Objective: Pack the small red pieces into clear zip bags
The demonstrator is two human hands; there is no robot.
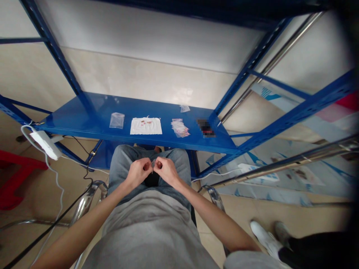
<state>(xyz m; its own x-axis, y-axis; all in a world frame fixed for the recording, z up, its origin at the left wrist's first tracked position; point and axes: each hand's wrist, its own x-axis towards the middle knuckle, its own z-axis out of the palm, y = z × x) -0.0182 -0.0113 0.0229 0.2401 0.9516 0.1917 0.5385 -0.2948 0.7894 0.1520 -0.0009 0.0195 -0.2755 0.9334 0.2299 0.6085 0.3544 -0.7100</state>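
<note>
My left hand (138,171) and my right hand (166,170) meet over my lap, fingers curled and pinched together on a small clear plastic bag (153,163) held between them. What is in the bag is too small to tell. In front of me is a blue metal shelf (84,123). On it lie an empty clear bag (117,120), a white sheet (146,126) with small red pieces on it, and a pile of filled little bags (180,127).
Another clear bag (184,108) and a dark object (206,129) lie further right on the shelf. A white power strip (46,145) with cables hangs at the left. Chrome chair arms flank my legs. Another person's white shoes (266,237) stand at the lower right.
</note>
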